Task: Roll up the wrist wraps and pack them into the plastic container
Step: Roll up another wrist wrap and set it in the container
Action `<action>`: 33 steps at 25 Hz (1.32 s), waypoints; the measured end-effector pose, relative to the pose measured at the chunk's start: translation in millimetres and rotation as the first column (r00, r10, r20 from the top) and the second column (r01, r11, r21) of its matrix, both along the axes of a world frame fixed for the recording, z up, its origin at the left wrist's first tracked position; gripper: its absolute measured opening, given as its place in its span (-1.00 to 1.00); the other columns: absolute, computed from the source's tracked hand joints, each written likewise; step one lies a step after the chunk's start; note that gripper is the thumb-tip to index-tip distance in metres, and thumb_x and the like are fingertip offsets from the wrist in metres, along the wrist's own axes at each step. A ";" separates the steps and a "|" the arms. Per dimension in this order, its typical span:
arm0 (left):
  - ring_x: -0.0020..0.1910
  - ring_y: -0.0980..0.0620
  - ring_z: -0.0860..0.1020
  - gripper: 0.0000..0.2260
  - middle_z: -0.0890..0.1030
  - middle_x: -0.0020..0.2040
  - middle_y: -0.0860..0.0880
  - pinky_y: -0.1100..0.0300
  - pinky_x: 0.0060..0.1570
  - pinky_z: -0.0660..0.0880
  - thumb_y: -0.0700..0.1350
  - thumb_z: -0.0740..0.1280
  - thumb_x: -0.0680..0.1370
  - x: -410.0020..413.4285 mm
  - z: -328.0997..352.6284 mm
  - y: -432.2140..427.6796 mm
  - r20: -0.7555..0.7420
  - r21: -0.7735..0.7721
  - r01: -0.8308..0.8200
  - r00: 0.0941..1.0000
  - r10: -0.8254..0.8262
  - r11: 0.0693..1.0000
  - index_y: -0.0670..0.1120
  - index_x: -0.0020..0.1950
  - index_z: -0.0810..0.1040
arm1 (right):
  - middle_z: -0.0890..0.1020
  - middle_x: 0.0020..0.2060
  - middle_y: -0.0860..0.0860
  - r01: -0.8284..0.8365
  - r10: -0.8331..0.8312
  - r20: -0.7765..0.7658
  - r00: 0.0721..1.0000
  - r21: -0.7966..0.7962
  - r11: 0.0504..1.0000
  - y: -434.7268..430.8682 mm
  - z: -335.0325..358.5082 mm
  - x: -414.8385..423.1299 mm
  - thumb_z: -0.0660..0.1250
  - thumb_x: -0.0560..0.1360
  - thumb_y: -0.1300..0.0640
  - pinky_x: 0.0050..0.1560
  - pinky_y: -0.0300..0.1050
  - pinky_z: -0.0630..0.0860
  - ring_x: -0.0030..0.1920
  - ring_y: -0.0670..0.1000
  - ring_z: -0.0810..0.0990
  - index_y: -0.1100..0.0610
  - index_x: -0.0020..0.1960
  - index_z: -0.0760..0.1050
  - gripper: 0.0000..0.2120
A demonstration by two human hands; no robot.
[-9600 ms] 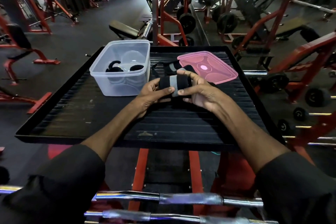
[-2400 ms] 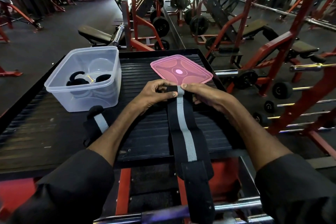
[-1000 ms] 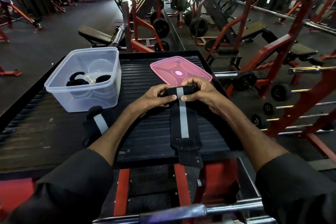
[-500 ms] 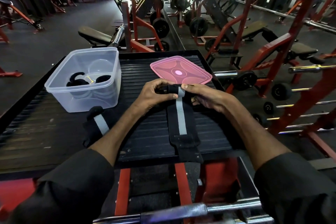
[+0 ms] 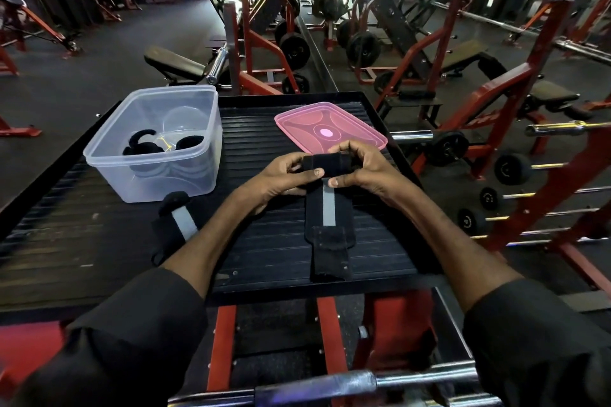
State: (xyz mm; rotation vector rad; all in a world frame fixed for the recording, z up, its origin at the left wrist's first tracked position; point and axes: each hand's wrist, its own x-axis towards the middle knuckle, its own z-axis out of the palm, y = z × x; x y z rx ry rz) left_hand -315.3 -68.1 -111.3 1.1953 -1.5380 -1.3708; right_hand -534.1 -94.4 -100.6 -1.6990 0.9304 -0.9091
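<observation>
A black wrist wrap [image 5: 329, 218] with a grey stripe lies on the black ribbed platform [image 5: 277, 251], its far end wound into a thick roll. My left hand [image 5: 281, 175] and my right hand [image 5: 360, 168] pinch that roll from either side. The wrap's loose tail reaches the platform's near edge. A rolled wrist wrap [image 5: 180, 221] lies by my left forearm. The clear plastic container [image 5: 155, 142] stands open at the far left, with rolled black wraps inside.
A pink lid [image 5: 330, 130] lies flat just beyond my hands. Red gym machines, weight plates and benches surround the platform. A steel bar [image 5: 330, 385] runs across below the near edge.
The roll has grown thicker and the loose tail has shortened, pulled from over the near edge fully onto the platform. Much earlier, I laid a finished roll by my left arm.
</observation>
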 end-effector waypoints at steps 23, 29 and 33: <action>0.03 0.13 0.62 -0.61 0.64 0.05 0.00 0.16 0.00 0.61 -0.20 0.52 0.49 -5.4 1.2 10.2 -0.034 -0.093 -0.044 0.999 0.041 0.995 -0.12 0.29 0.54 | 0.63 -0.01 0.05 -0.140 0.088 0.204 0.975 0.258 0.956 -0.2 4.6 -5.6 0.38 0.35 0.59 -0.16 -0.19 0.60 -0.06 -0.03 0.60 0.11 0.24 0.51 -0.42; 0.08 0.17 0.63 -0.54 0.65 0.10 -0.02 0.28 0.11 0.56 -0.36 0.56 0.40 -3.3 3.8 10.1 -0.080 -0.274 -0.109 0.993 0.090 0.956 -0.16 0.26 0.56 | 0.64 -0.14 -0.08 -0.200 0.144 0.161 0.976 0.421 0.885 1.3 8.9 -4.8 0.34 0.62 0.13 -0.18 -0.26 0.50 -0.20 -0.12 0.55 0.02 0.22 0.54 -0.81; 0.16 0.23 0.61 -0.47 0.62 0.21 0.02 0.25 0.15 0.56 -0.34 0.54 0.43 -0.9 4.0 8.9 -0.061 -0.247 -0.097 0.995 0.084 0.964 -0.12 0.37 0.51 | 0.56 -0.06 0.05 -0.098 0.089 0.041 0.995 0.339 0.936 -3.3 0.7 -5.0 0.53 0.47 0.01 -0.09 -0.16 0.48 -0.12 -0.06 0.58 0.15 0.34 0.48 -0.48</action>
